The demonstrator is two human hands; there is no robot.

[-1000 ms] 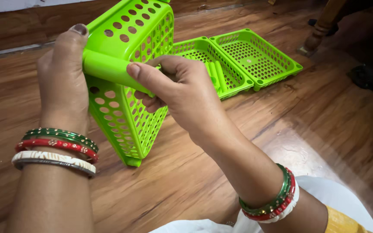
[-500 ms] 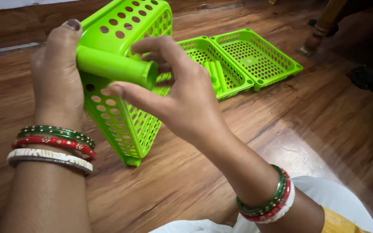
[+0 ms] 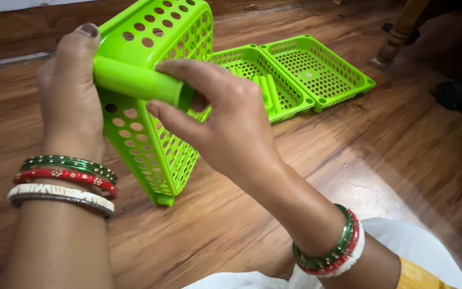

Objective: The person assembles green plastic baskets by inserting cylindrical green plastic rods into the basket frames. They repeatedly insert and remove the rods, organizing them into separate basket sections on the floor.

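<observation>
One bright green plastic tube leg [image 3: 135, 80] is seated at a corner of the perforated green plastic basket tray [image 3: 153, 101], which stands on edge on the wooden floor [image 3: 295, 160]; by my judgement the other corners remain unfitted. The leg's long axis runs roughly level, open end pointing right. The left hand [image 3: 73, 91] is wrapped around the tray's corner, the right hand [image 3: 225, 123] pinches the leg's free end; two more green perforated trays [image 3: 295, 75] lie flat beyond.

I noted a glossy brown wooden floor [image 3: 402, 139] with light glare near the lower right. A pale wall strip [image 3: 22, 5] ran along the top left. A turned wooden furniture leg [image 3: 397, 37] stood top right.
</observation>
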